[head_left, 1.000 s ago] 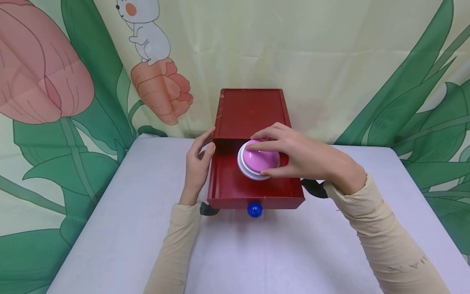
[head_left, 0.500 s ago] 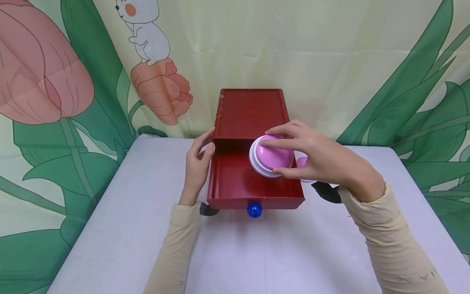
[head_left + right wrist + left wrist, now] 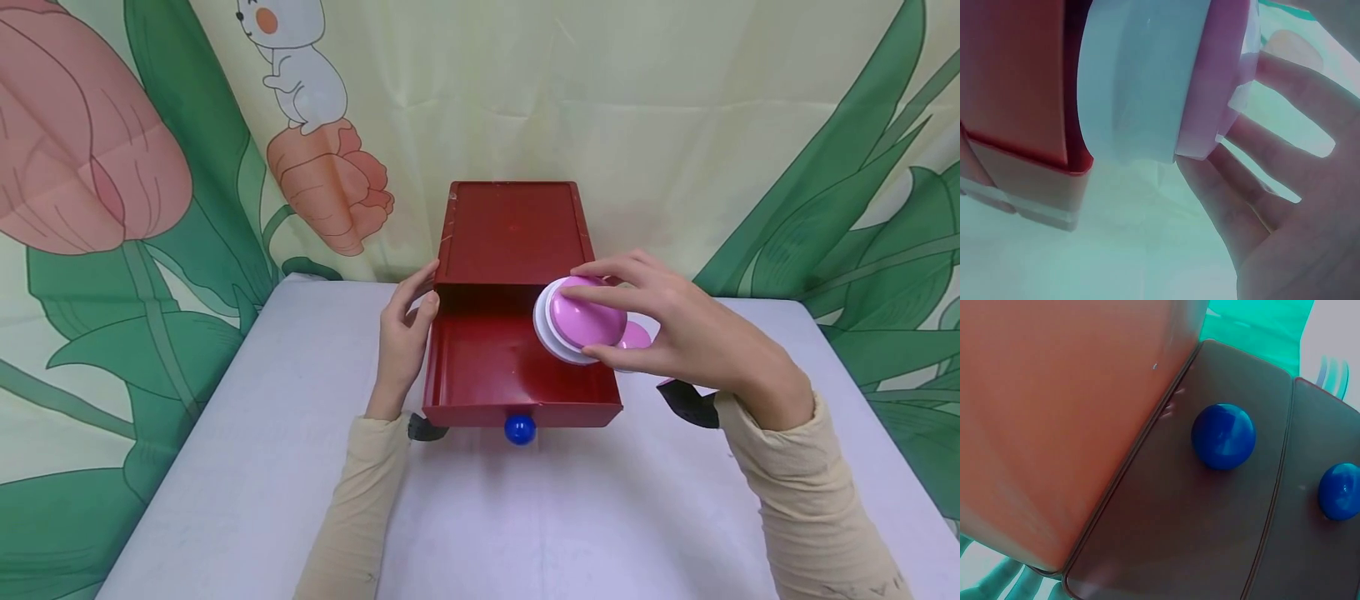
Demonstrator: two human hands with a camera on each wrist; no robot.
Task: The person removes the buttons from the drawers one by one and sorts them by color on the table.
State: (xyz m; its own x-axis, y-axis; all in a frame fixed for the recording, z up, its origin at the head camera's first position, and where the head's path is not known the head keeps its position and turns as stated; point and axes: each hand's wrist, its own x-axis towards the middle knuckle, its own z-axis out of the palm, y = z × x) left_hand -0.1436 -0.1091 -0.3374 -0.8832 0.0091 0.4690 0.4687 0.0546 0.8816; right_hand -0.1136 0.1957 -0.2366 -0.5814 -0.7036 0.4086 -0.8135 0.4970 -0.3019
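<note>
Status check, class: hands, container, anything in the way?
Right hand grips container at right side of open drawer. Left hand at cabinet. Possible obstacle: partly hidden pink item beyond.

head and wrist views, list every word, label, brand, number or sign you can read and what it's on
No readable text in any view, including on the red drawer, pink container and printed backdrop.
Dark marks on the right sleeve: too small to read.

Head cam fwd/down, wrist cams close
</note>
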